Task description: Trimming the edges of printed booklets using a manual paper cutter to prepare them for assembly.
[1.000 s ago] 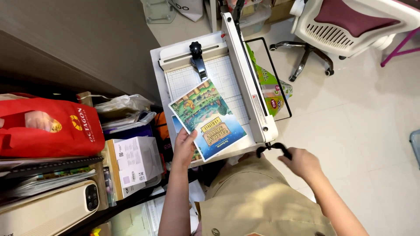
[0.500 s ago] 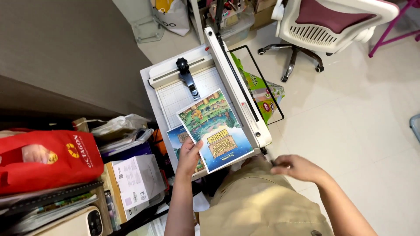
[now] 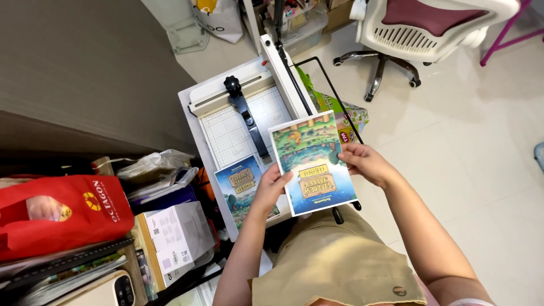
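I hold a colourful printed sheet between both hands, lifted above a white paper cutter. My left hand grips its left edge and my right hand grips its right edge. A second, similar printed sheet lies flat on the cutter's gridded bed, near its front edge and under my left hand. The cutter's long white blade arm lies down along the right side of the bed. A black clamp knob and bar cross the bed.
A red bag, a white box and stacked papers crowd the left. A white office chair with a dark red seat stands at the upper right on pale floor tiles. Green packages lie under the cutter's wire guard.
My right hand left the cutter's handle and came up to the printed sheet. The sheet was lifted off the bed and shifted right, uncovering the second sheet.
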